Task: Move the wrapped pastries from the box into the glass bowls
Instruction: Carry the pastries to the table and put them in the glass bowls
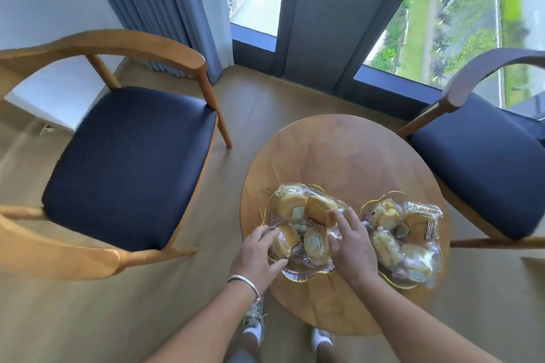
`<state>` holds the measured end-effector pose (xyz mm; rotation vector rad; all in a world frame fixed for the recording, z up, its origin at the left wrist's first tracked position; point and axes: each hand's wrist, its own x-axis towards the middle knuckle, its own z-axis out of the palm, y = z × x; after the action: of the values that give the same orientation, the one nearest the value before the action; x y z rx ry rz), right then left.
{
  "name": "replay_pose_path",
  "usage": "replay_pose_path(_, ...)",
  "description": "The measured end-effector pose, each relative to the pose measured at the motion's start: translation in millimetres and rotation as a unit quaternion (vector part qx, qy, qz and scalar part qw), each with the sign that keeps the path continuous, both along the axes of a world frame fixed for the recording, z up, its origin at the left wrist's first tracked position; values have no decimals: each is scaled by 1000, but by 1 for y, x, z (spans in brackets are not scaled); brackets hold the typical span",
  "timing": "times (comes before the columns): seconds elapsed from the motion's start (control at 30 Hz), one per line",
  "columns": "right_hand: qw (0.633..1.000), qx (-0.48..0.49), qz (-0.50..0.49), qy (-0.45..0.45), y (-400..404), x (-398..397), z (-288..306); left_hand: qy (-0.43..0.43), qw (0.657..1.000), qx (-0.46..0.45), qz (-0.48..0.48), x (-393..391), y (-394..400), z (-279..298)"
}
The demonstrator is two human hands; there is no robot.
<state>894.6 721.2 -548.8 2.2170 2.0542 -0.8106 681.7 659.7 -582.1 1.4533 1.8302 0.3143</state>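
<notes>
Fingers [339, 219] touching bowl's [298, 270] pastries [317, 209].

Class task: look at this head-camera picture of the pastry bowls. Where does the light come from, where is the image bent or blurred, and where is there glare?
Head view: daylight enters through the windows beyond the round table; wide-angle distortion curves the wooden chair and tilts the window frames; the outer edges look smeared; the plastic wrappers in the left bowl and the right bowl glint, hiding detail of the pastries.

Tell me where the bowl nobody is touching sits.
The untouched glass bowl sits on the round table's right side, beside the bowl under both hands, nearest the right chair.
</notes>
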Motion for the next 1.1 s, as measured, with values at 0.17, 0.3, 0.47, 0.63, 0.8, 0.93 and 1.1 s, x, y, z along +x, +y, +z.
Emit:
replay_pose_path(0.17, 998, 15, -61, -1, -13, 22, 29, -50, 993, -58, 90, -3, 4, 19)
replay_pose_path(0.3, 989, 26, -147, -10, -24, 68, 44, -88, 967, -159, 177, 4, 8, 24)
replay_pose_path(0.47, 977, 24, -201, -64, -26, 142, 44, -170, 917, -218, 287, 21, 13, 20)
replay_pose_path(0.63, 966, -48, -242, -73, -9, 192, 24, -190, 892, -204, 357, 40, 22, 16)
replay_pose_path(0.8, 960, -110, -258, -4, 14, 218, -3, -181, 881, -165, 403, 48, 36, 9)
replay_pose_path(0.93, 958, -145, -244, 37, 22, 217, -21, -171, 886, -139, 409, 59, 44, 8)
replay_pose_path(1.1, 963, -136, -230, 43, 17, 209, -29, -167, 886, -123, 414, 69, 59, 5)
